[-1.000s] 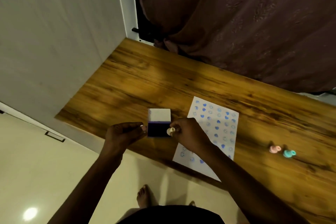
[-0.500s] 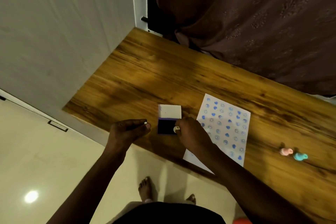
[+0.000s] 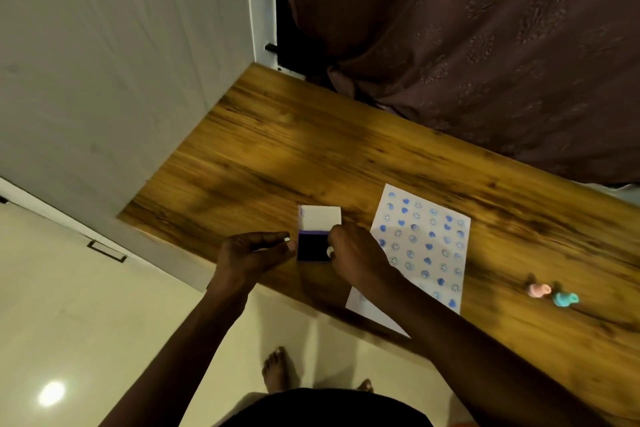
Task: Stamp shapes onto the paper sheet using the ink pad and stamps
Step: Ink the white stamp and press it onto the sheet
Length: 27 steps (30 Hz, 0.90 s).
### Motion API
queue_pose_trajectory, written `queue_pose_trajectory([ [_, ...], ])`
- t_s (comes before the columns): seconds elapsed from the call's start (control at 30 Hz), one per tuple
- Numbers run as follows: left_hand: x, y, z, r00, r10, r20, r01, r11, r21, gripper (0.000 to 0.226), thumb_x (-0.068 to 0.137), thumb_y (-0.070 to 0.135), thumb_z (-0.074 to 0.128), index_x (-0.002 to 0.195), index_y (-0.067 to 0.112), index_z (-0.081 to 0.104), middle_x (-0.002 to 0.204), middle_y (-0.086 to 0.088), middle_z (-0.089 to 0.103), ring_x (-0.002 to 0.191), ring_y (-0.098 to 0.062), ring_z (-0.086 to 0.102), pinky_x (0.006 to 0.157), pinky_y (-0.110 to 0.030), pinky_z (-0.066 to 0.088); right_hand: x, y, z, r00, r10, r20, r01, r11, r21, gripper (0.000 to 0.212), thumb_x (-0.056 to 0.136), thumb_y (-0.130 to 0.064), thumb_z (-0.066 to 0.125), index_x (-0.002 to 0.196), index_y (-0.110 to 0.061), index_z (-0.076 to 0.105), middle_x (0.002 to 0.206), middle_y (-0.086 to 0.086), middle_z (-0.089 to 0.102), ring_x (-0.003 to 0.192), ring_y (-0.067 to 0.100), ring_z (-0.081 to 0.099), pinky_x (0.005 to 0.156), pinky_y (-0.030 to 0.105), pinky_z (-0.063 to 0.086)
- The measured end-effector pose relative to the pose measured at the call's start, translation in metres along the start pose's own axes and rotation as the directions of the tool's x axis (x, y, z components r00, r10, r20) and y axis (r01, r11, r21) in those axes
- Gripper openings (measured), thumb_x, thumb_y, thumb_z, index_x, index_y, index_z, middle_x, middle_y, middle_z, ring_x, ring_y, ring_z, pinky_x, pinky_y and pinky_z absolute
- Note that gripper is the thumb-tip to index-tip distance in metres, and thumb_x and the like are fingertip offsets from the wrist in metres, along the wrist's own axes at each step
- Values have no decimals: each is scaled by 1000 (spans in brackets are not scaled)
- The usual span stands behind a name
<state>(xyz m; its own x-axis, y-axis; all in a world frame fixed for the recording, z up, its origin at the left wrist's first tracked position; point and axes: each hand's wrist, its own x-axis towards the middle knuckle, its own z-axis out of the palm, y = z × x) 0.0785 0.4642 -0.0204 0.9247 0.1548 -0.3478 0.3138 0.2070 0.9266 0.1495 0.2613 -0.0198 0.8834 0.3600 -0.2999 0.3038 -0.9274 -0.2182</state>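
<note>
An open ink pad lies near the table's front edge, its dark pad towards me and its white lid flipped back. My right hand is closed on a small pale stamp at the pad's right edge. My left hand rests at the pad's left side, fingertips touching its edge. To the right lies the white paper sheet, covered with several blue hearts and smiley faces. My right forearm covers the sheet's near left corner.
A pink stamp and a teal stamp lie on the wooden table to the right of the sheet. A brown curtain hangs behind the table. A white wall panel borders its left end.
My left hand has let go of the ink pad's side and now only touches its edge. My right hand keeps the stamp at the pad. The camera view has shifted slightly.
</note>
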Motion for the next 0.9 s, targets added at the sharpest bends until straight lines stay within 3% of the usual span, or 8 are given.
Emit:
queue_pose_trajectory([
  [0.13, -3, 11, 11, 995, 85, 42, -87, 995, 56, 22, 77, 23, 89, 98, 15, 85, 98, -11, 84, 100, -32, 79, 89, -45, 62, 4, 8, -5, 999, 54, -5, -53, 989, 137, 36, 93, -23, 72, 126, -10, 65, 134, 13, 64, 123, 31, 64, 104, 36, 52],
  [0.27, -2, 15, 28, 992, 93, 87, -102, 989, 107, 23, 83, 18, 85, 104, 13, 84, 103, -11, 83, 102, -29, 79, 93, -47, 60, -7, 32, -21, 993, 113, -38, -80, 868, 491, 27, 85, -23, 82, 110, -11, 79, 115, 7, 77, 103, 22, 72, 76, 14, 53],
  [0.37, -4, 14, 48, 990, 68, 121, -80, 993, 91, 24, 81, 15, 85, 104, 8, 83, 101, -13, 83, 99, -30, 79, 87, -40, 64, -27, 52, -32, 973, 229, 12, -148, 585, 797, 30, 76, -22, 90, 104, -14, 82, 104, 1, 81, 95, 14, 75, 77, 20, 58],
  [0.47, -7, 7, 73, 977, 72, 203, -92, 992, 91, 24, 81, 8, 83, 105, 7, 82, 103, -13, 83, 102, -30, 78, 83, -32, 65, -55, 80, -36, 952, 263, 159, -198, 129, 972, 28, 76, -14, 89, 103, -9, 82, 100, 10, 81, 95, 21, 78, 80, 27, 62],
  [0.57, -10, -1, 100, 981, 42, 191, -58, 995, 81, 27, 76, 3, 87, 102, 5, 81, 104, -16, 81, 102, -33, 77, 87, -41, 64, -88, 111, -34, 935, 295, 194, -179, -76, 981, 26, 79, -6, 85, 105, -7, 80, 105, 14, 80, 101, 28, 77, 83, 30, 62],
  [0.73, -16, -13, 141, 963, -6, 268, -31, 990, 135, 35, 62, 22, 93, 95, 14, 85, 97, -8, 84, 98, -27, 80, 89, -41, 61, -146, 158, -15, 885, 441, 152, -175, 12, 985, 28, 75, -13, 90, 100, -6, 80, 103, 12, 80, 98, 26, 78, 76, 26, 62],
  [0.83, -16, -18, 151, 961, -32, 276, -14, 987, 162, 42, 59, 27, 91, 98, 14, 84, 95, -8, 84, 94, -26, 81, 85, -35, 64, -169, 172, -4, 857, 515, 10, -256, 409, 876, 24, 79, -21, 88, 99, -9, 81, 97, 6, 81, 93, 22, 77, 82, 30, 61],
  [0.9, -16, -21, 160, 951, -47, 304, -1, 988, 155, 38, 57, 28, 91, 93, 19, 85, 96, -7, 85, 94, -24, 81, 78, -27, 64, -184, 180, 5, 857, 504, -107, -326, 691, 645, 23, 81, -28, 86, 99, -15, 82, 98, -2, 81, 89, 13, 75, 76, 14, 52],
])
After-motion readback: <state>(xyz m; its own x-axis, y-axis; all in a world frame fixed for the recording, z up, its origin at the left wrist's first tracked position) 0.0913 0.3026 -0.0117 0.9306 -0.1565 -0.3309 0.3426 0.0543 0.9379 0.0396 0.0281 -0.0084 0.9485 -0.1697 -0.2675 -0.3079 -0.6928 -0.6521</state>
